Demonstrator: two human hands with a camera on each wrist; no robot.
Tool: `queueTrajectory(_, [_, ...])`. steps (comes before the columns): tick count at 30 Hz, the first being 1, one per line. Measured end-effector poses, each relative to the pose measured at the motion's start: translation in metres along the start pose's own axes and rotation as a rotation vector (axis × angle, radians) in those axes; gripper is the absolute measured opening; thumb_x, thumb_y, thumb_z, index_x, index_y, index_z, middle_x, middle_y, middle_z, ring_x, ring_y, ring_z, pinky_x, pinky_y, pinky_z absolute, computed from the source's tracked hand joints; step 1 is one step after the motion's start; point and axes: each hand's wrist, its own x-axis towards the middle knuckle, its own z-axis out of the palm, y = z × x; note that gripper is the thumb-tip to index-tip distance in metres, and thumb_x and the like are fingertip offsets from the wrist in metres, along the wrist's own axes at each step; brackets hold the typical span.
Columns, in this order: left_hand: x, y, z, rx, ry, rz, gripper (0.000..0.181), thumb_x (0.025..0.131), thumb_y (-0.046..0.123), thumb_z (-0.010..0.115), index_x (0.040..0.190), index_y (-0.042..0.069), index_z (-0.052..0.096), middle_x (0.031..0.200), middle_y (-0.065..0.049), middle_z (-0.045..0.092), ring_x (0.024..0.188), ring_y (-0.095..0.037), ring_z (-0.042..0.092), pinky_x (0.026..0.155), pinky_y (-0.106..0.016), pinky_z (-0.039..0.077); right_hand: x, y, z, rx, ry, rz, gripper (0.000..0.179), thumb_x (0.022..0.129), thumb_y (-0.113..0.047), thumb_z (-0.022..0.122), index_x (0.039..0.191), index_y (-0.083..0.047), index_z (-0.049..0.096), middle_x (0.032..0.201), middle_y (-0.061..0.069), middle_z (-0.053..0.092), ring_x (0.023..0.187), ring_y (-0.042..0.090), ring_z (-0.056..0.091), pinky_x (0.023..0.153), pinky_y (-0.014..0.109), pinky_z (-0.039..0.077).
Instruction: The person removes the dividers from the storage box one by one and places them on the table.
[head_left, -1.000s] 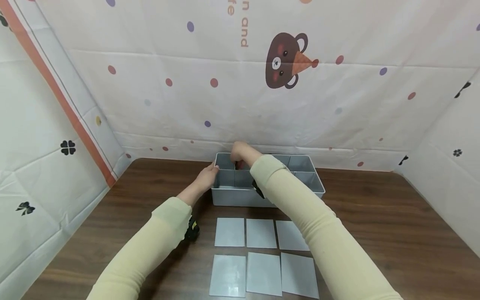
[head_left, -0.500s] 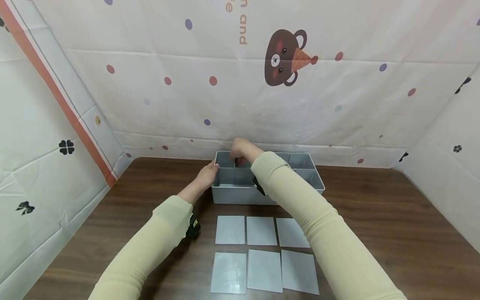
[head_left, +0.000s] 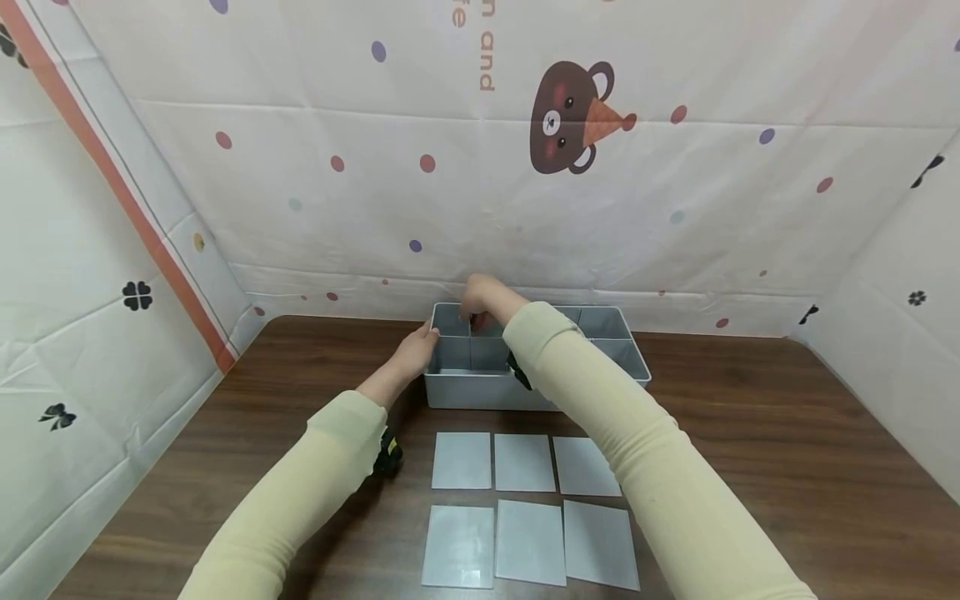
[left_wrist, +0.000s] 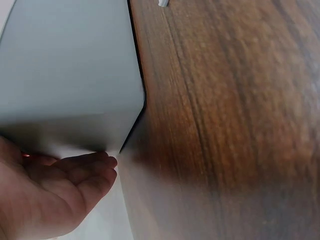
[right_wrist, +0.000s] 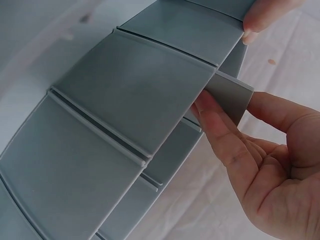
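Observation:
A grey divided storage box [head_left: 487, 392] stands at the back of the table, split into several compartments by thin dividers. My left hand [head_left: 412, 354] holds its left end, thumb at the rim and fingers along the outer wall, as the left wrist view also shows the hand [left_wrist: 60, 192] against the box wall [left_wrist: 70, 65]. Reaching over the back left compartments, my right hand [head_left: 487, 300] has its fingertips down inside. In the right wrist view that hand [right_wrist: 270, 165] pinches a small grey divider panel [right_wrist: 232, 95] between thumb and fingers. The panel's lower part is hidden.
Several flat pale grey panels, such as the near left one [head_left: 457, 546] and the far left one [head_left: 461, 460], lie in two rows on the brown wooden table [head_left: 750, 433] in front of the box. A printed white cloth [head_left: 337, 208] hangs close behind the box.
Both hands stay at the box with almost no movement. The view has shifted slightly. The panels on the table lie as before.

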Motion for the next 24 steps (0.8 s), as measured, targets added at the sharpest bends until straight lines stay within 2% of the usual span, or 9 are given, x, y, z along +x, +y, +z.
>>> queueTrajectory(3, [-0.0014,0.0023,0.0002,0.007,-0.001,-0.002,0.058,0.113,0.025,0.019,0.164,0.002,0.006,0.174,-0.018,0.007,0.162,-0.034,0.008,0.133,-0.05,0.012,-0.0002,0.0,-0.0006,-0.001,0.007,0.002,0.024,0.101,-0.009,0.063,0.116,0.007,0.071,0.11,0.021,0.075,0.065,0.015,0.066,0.082,0.032,0.064])
queueTrajectory(10, [-0.0033,0.003,-0.0013,0.012,-0.001,-0.017,0.058,0.114,0.026,0.02,0.164,0.003,0.005,0.173,-0.019,0.008,0.161,-0.037,0.011,0.132,-0.053,0.018,-0.0032,-0.0031,-0.0016,0.008,0.019,0.0,0.022,0.1,-0.008,0.064,0.114,0.007,0.071,0.11,0.022,0.076,0.065,0.016,0.066,0.076,0.03,0.064])
queueTrajectory(18, [-0.0018,0.0007,-0.0008,0.009,-0.011,-0.014,0.058,0.113,0.027,0.019,0.164,0.003,0.004,0.173,-0.019,0.007,0.161,-0.036,0.009,0.132,-0.052,0.016,0.0002,-0.0047,-0.0032,0.013,0.043,0.02,0.02,0.1,-0.004,0.062,0.113,0.008,0.072,0.107,0.023,0.077,0.06,0.015,0.065,0.073,0.028,0.064])
queueTrajectory(24, [-0.0001,0.0014,-0.0014,0.023,-0.023,-0.017,0.058,0.114,0.028,0.019,0.164,0.003,0.003,0.174,-0.018,0.005,0.162,-0.036,0.008,0.133,-0.052,0.014,0.0004,-0.0057,-0.0069,0.02,0.073,0.016,0.019,0.099,-0.001,0.061,0.111,0.009,0.072,0.104,0.023,0.078,0.056,0.015,0.064,0.078,0.033,0.066])
